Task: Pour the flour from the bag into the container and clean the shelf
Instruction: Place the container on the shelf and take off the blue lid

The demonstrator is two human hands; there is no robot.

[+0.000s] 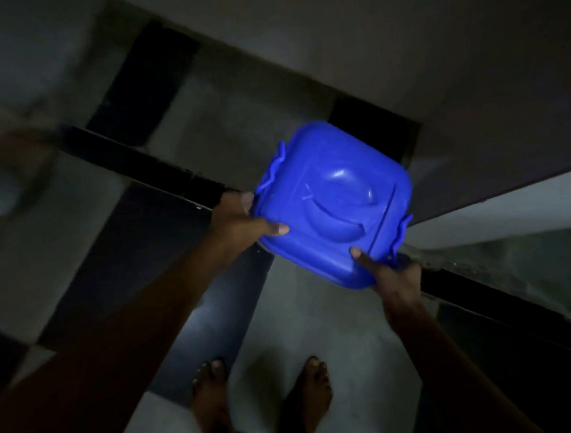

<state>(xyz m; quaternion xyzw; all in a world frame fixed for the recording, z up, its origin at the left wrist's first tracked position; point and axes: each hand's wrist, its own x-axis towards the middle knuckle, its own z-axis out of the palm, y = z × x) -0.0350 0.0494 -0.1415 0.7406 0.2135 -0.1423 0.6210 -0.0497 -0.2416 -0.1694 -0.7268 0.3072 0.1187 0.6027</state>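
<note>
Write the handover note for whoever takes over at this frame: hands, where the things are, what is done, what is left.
Left hand: grip on the left edge of the blue container, thumb on top.
Right hand: grip on its near right corner.
Container: closed, held in the air above the floor.
Flour bag and shelf: cannot be made out in this dim frame.
Done: cannot tell whether flour is already inside.
Left: check that, pour if needed, then clean the shelf.
</note>
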